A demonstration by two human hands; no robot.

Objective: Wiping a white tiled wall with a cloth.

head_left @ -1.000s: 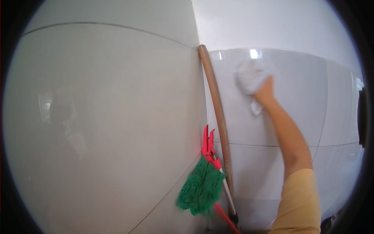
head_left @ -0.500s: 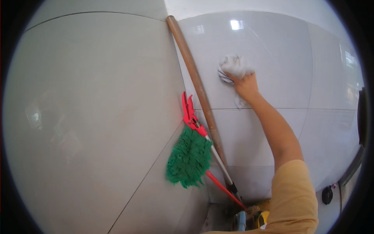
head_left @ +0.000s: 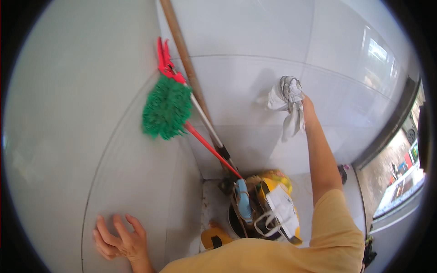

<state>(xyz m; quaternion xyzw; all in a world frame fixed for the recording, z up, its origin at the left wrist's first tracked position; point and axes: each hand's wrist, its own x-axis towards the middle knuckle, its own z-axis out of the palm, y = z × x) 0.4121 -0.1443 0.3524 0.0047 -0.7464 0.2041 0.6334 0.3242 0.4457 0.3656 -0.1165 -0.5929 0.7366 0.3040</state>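
Note:
My right arm reaches out to the tiled wall (head_left: 255,95). My right hand (head_left: 308,110) is closed on a crumpled white cloth with grey stripes (head_left: 287,96), one end of which hangs down. The cloth is at or close to the wall; I cannot tell whether it touches. At the lower left my left hand (head_left: 124,240) has its fingers spread near the left wall (head_left: 59,136), holding nothing. A green fluffy duster (head_left: 167,108) with a red handle leans in the corner, left of the cloth.
A long wooden pole (head_left: 182,48) and a red clamp-headed tool (head_left: 165,57) on a silver pole lean in the corner. Below stands a dark bucket (head_left: 236,223) with a blue-handled item (head_left: 243,200) and a white and yellow bag (head_left: 282,209). A doorway (head_left: 387,177) opens at right.
My view has swung down and to the right. The right hand with the cloth has moved lower on the wall, past the tile joint. My left hand has come into view.

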